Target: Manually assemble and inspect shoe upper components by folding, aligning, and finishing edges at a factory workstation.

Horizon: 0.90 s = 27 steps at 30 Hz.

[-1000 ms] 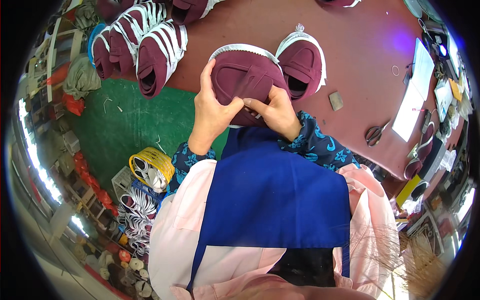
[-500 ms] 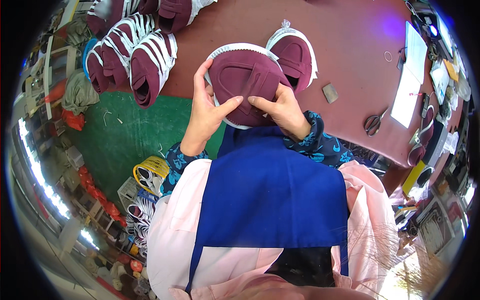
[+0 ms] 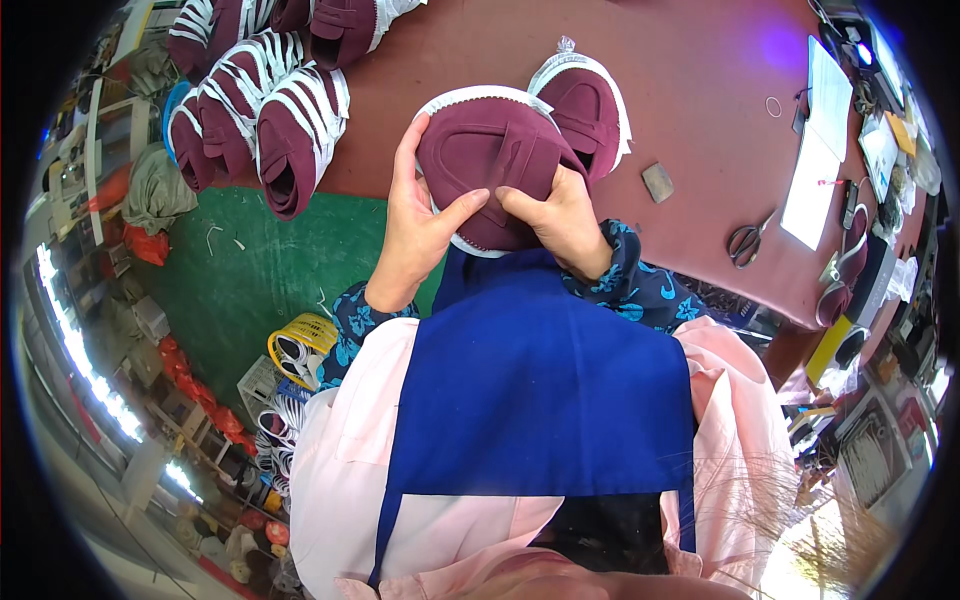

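Observation:
Between my hands is a maroon shoe upper (image 3: 470,150) with a strap across its top and a white toothed strip along its edge. My left hand (image 3: 415,220) grips its left side, fingers behind the white edge and thumb on the maroon face. My right hand (image 3: 565,222) grips the other side, its thumb pressed near the strap. The two thumbtips lie close together; most fingers of both hands are hidden behind the piece. Just behind it, a second maroon shoe (image 3: 583,110) with a white edge lies on the table, partly covered.
Several maroon shoes with white strips (image 3: 300,130) stand at the table's far left. On the reddish table (image 3: 700,90) are a small grey block (image 3: 658,183), scissors (image 3: 745,243) and white paper sheets (image 3: 815,190). A yellow basket (image 3: 305,335) stands low at the left, over a green floor (image 3: 270,260).
Both hands keep their hold on the shoe upper, with only a slight shift of the thumbs and wrists. The whole view has moved slightly.

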Tool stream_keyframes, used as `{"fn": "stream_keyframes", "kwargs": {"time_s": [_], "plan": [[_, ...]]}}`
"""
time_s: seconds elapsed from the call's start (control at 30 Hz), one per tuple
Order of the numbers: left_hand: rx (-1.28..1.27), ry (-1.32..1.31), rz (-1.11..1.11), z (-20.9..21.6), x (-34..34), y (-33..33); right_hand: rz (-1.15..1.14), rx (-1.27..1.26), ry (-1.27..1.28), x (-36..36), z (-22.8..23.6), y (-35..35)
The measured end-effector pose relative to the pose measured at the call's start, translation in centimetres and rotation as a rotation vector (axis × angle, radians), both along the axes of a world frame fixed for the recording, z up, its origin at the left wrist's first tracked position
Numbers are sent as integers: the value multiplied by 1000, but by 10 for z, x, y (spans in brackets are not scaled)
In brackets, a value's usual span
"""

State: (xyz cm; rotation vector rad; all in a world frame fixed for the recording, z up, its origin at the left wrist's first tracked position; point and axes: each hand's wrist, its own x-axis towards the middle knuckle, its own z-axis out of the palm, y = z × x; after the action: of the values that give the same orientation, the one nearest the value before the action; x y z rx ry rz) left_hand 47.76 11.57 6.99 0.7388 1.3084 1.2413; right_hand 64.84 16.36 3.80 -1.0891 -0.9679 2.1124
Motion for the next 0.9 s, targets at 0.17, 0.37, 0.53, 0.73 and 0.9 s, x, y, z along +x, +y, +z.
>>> {"fn": "stream_keyframes", "kwargs": {"time_s": [0.17, 0.37, 0.53, 0.73, 0.9], "plan": [[40, 36, 32, -5, 5, -1, 51, -77, 36, 4, 4, 8], [51, 28, 51, -5, 13, -2, 43, -33, 7, 6, 4, 8], [91, 100, 49, -8, 14, -1, 112, 27, -72, 15, -1, 10], [63, 41, 42, -2, 17, 2, 64, -65, -6, 17, 6, 10], [98, 74, 35, -1, 19, 5, 29, -93, 18, 17, 8, 11]]}}
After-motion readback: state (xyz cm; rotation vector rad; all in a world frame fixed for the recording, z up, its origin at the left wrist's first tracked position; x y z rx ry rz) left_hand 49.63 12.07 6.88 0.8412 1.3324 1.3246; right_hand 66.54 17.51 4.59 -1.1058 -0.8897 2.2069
